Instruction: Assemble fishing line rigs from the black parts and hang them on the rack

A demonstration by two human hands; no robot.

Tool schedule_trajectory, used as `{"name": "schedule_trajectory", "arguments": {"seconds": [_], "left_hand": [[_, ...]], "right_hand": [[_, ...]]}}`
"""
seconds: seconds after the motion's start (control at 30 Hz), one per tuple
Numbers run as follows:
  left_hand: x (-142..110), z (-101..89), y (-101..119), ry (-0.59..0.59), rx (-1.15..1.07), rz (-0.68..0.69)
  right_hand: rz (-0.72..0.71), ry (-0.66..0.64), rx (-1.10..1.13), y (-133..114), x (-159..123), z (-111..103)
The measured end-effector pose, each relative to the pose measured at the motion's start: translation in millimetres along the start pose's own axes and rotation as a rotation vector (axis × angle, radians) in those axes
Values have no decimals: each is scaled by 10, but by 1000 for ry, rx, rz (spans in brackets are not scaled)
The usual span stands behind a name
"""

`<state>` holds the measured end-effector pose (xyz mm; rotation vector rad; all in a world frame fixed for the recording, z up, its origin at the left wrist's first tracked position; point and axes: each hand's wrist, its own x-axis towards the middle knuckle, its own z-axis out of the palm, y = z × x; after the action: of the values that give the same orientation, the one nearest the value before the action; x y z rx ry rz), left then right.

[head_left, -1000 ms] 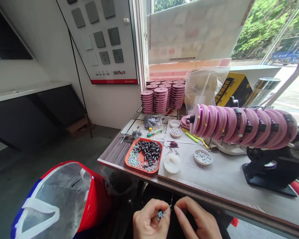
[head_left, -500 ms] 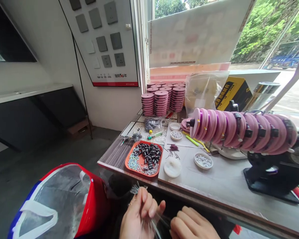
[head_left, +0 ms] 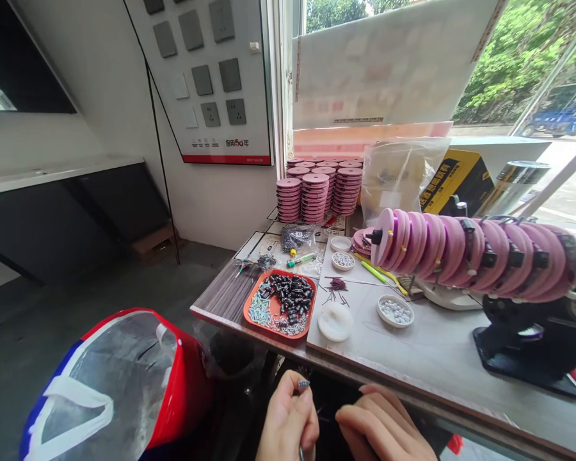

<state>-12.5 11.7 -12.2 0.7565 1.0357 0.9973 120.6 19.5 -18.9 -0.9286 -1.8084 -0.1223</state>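
Observation:
My left hand (head_left: 290, 416) is below the table's front edge, its thumb and fingers closed around a bundle of thin strands (head_left: 303, 385). Only the bundle's short bluish-grey ends poke out above the thumb. To its right and a little apart is my right hand (head_left: 381, 422), fingers curled together. Whatever that hand may grip is hidden. The nearest things on the table are an orange tray (head_left: 248, 314) with black barrel-shaped pieces (head_left: 292, 296), pale blue small tubes (head_left: 259, 308) and silvery bits, and a round white pad (head_left: 335, 322).
Pink spools fill a rotating-type rack (head_left: 454, 253) at the right; more stand in stacks (head_left: 315, 195) at the back. White dishes of beads (head_left: 395, 312), dark red strips (head_left: 336, 285) and a green-handled tool (head_left: 373, 272) lie about. A red-rimmed bag (head_left: 173, 384) stands left.
My left hand has turned and moved slightly right; the fanned clear strands now show only as a compact tip. My right hand stays close by, shifted slightly. The view has shifted a little.

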Motion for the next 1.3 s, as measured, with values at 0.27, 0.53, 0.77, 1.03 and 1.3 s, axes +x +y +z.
{"name": "schedule_trajectory", "arguments": {"seconds": [0.27, 0.53, 0.77, 1.03, 1.3], "left_hand": [[8, -9, 14, -105, -142, -65], [38, -30, 10, -157, -202, -132], [-39, 57, 1, 65, -21, -36], [-25, -1, -35, 155, 202, 145], [-24, -16, -81, 339, 565, 384]], "right_hand": [[-94, -197, -27, 83, 31, -104], [-101, -210, -55, 87, -5, -115], [-44, -165, -79, 48, 25, -122], [28, -6, -129, 95, -108, 7], [0, -42, -144, 20, -71, -43]]}}
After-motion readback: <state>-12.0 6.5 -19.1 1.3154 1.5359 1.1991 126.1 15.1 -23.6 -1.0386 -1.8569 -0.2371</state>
